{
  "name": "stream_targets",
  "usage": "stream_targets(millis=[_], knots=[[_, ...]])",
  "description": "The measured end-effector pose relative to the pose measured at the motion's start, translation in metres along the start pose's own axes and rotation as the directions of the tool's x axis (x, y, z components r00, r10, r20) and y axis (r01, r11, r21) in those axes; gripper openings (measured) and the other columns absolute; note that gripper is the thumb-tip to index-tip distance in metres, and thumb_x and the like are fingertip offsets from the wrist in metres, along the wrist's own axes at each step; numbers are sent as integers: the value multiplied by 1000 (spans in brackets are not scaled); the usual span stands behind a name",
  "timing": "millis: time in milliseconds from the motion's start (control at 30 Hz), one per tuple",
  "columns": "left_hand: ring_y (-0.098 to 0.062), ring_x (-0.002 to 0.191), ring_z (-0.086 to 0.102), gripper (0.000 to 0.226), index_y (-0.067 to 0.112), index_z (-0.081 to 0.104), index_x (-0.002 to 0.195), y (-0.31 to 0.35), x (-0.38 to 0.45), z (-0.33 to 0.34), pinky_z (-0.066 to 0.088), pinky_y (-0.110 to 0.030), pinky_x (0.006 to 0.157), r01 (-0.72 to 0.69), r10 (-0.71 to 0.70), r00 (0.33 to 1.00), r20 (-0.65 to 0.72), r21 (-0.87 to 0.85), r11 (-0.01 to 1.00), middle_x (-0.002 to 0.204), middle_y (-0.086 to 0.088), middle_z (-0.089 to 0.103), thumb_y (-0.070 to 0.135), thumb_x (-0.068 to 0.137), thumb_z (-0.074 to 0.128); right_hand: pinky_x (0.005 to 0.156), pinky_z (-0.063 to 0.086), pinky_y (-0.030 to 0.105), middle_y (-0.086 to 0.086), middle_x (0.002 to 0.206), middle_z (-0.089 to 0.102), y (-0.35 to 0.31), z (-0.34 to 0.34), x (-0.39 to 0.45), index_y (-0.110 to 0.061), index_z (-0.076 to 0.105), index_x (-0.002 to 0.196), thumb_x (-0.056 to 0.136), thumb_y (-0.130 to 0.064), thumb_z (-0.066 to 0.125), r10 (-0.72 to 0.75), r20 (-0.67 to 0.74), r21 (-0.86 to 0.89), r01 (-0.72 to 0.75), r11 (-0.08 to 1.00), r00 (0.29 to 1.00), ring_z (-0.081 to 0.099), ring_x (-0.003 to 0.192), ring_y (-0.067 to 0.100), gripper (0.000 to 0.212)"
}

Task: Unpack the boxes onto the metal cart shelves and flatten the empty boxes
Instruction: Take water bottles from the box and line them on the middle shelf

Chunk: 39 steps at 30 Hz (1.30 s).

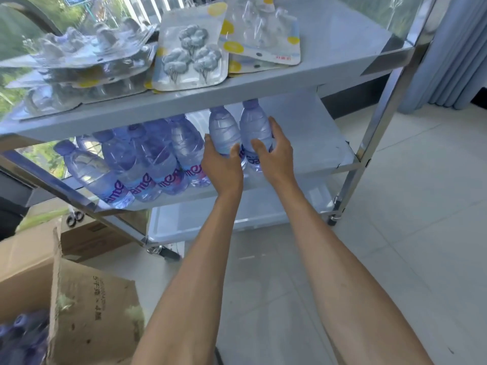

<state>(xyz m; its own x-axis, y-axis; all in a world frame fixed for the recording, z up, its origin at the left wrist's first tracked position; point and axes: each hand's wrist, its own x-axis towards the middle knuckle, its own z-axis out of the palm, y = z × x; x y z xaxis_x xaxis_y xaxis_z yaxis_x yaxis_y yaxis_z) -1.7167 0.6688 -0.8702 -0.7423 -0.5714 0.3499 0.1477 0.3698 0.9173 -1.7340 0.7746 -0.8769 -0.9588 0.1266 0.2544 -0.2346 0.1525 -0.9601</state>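
Bottles stand in a row on the cart's middle shelf (316, 143), tilted in the wide view. Left hand (222, 164) wraps one bottle (222, 130); right hand (274, 148) wraps the next bottle (254, 122), just beside it, both upright on the shelf. Five more bottles (147, 159) crowd to the left, touching each other. Top shelf (342, 43) carries blister packs (191, 48) in overlapping piles. An open cardboard box (92, 312) at lower left shows purple caps (21, 327) inside.
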Motion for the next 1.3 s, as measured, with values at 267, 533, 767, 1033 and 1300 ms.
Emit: stream_targets(millis=[267, 533, 767, 1033, 1300], knots=[[-16, 77, 61, 13, 22, 59, 85, -20, -24, -35, 52, -36, 78, 138, -101, 972, -212, 166, 976, 82, 4, 65, 19, 81, 71, 80, 51, 23, -10, 115, 66, 8, 2, -8, -17, 47, 137, 82, -20, 71, -19, 21, 12, 19, 1000, 1000, 64, 102, 5, 60], [-30, 97, 64, 36, 7, 68, 110, -45, -4, -64, 46, -30, 82, 353, -277, 917, -288, 260, 899, 104, -9, 70, 32, 85, 76, 74, 36, -3, -11, 109, 60, 31, 6, -17, -15, 52, 131, 83, -12, 73, 51, -59, -29, -53, 998, 997, 55, 94, -1, 53], [-32, 102, 64, 28, 6, 68, 107, -40, 10, -44, 45, -31, 81, 324, -251, 938, -239, 353, 878, 107, -13, 71, 28, 90, 69, 78, 34, -5, -11, 117, 58, 40, 7, -16, -17, 49, 138, 86, -13, 70, 64, -68, -50, -68, 996, 996, 50, 98, -9, 56], [-36, 109, 62, 29, 1, 65, 110, -51, 43, -27, 47, -38, 92, 268, -221, 963, -156, 435, 860, 115, -18, 68, 22, 91, 69, 79, 34, -4, -14, 115, 58, 47, 8, -16, -15, 49, 138, 88, -13, 69, 28, -89, -60, -33, 998, 996, 51, 94, -21, 54], [-33, 109, 60, 26, 1, 64, 113, -57, 53, -11, 36, -23, 80, 250, -212, 966, -147, 334, 909, 115, -18, 68, 21, 96, 60, 80, 35, -4, -12, 117, 58, 52, 11, -15, -13, 49, 138, 90, -14, 70, 23, -118, -69, -32, 997, 993, 49, 96, -28, 53]])
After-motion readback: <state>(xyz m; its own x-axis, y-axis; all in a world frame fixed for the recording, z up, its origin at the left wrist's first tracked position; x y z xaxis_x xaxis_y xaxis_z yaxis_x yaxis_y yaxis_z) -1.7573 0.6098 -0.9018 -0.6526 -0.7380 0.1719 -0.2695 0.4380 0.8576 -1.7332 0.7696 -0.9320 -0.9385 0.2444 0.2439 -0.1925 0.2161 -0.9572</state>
